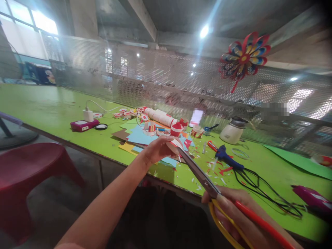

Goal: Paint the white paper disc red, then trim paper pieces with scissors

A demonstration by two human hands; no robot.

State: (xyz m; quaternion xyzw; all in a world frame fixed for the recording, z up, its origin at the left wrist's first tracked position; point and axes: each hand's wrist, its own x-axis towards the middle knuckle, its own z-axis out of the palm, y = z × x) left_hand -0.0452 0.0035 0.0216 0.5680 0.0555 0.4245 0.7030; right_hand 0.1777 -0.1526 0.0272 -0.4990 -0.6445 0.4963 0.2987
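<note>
My left hand (158, 149) is closed in a pinch on a small red and white paper piece (175, 141), held just above the near edge of the green table (46, 103). My right hand (233, 214) grips scissors (199, 174) with red and yellow handles. The long blades point up and left, and their tips meet the paper piece at my left fingers. Red and white paper scraps (207, 173) lie on the table under the blades.
Coloured paper sheets (140, 136), paper rings and a white roll (160, 117) lie behind my left hand. A blue glue gun (228, 157) with black cables, a white jar (232, 131), a charger on a pink box (84, 124) and a red stool (31, 173) are nearby. A mesh screen holds a paper flower (245, 57).
</note>
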